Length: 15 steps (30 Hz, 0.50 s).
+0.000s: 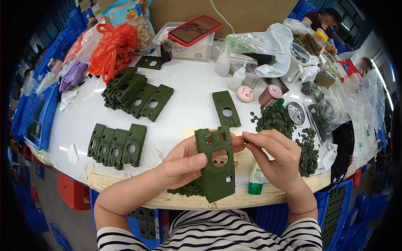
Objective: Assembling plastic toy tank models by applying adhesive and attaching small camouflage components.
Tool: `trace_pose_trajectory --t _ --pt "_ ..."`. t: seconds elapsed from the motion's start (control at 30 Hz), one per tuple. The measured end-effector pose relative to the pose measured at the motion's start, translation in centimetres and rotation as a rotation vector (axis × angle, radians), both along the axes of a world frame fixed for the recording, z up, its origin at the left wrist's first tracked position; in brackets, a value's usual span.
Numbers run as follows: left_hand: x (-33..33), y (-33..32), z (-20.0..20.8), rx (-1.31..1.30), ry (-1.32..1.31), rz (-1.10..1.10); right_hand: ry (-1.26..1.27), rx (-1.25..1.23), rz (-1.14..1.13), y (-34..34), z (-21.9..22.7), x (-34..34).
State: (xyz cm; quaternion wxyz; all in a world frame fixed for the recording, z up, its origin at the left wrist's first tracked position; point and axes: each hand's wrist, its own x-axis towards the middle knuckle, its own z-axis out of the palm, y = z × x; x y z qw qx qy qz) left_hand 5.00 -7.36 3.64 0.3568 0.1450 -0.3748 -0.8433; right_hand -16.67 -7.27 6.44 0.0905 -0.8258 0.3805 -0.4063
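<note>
My left hand (184, 162) holds a dark green plastic model hull plate (218, 184) upright over the table's near edge, thumb on its face and fingers behind. The plate has a large round hole and smaller openings near its top. Beside its upper right edge, my right hand (278, 157) pinches a tiny dark green piece (246, 141), mostly covered by the fingertips. Another hull plate (222, 102) lies flat just beyond. Below my right hand a small bottle with a green cap (256, 182) lies on the table. Loose small green pieces (190, 188) are heaped behind the held plate.
Stacked hull plates (157, 102) and a row of several more (115, 146) lie to the left. Piles of small green pieces (274, 119) spread at right, near tweezers (314, 121) and a round tin (295, 113). White squeeze bottles (238, 79), a phone (194, 30) and bags (112, 50) stand behind.
</note>
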Motion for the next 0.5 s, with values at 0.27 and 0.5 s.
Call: trace_pose_trajectory --t 0.27,0.5 --pt "0.08 -0.08 -0.05 -0.003 0.001 0.005 -0.099 0.132 0.043 -0.31 -0.48 -0.45" --pt "0.10 -0.11 -0.05 -0.009 -0.020 0.014 -0.151 0.176 0.055 -0.18 -0.42 -0.24"
